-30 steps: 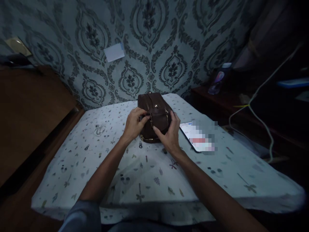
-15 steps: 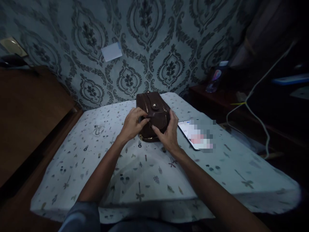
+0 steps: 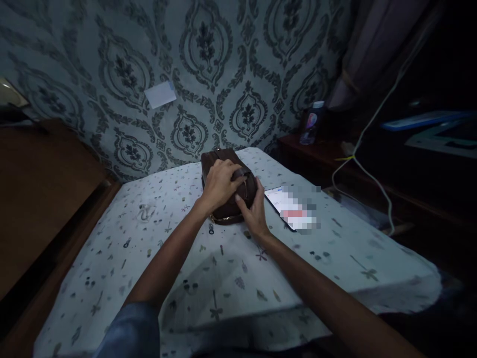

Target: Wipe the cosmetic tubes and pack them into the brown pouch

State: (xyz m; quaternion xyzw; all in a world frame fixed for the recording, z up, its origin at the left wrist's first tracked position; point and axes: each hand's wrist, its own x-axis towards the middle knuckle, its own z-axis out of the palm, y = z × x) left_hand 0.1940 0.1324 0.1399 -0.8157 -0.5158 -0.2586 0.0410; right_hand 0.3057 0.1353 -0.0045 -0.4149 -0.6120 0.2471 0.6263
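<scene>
A small brown leather bag (image 3: 225, 211) with gold-toned zips lies on the patterned sheet. My left hand (image 3: 222, 183) reaches over its top, thumb and fingers closed on the bag's flap (image 3: 242, 172), which curves up off the surface. Against the right side of the bag, my right hand (image 3: 255, 208) grips it, thumb on the near face and fingers along the far edge. To the right of that hand lies a phone (image 3: 274, 199) with its screen lit, partly blurred out.
The white printed sheet (image 3: 149, 268) covers a raised surface against a damask-papered wall. A clear coiled item (image 3: 145, 213) lies on the left. On the right, a bottle (image 3: 310, 124) stands on a dark red ledge, near a hanging white cable (image 3: 367, 132). A wooden panel (image 3: 40, 184) borders the left.
My left hand has moved from the bag's left edge onto its top, and the flap is now lifted in its fingers. My right hand stays on the bag's right side. The view has shifted slightly.
</scene>
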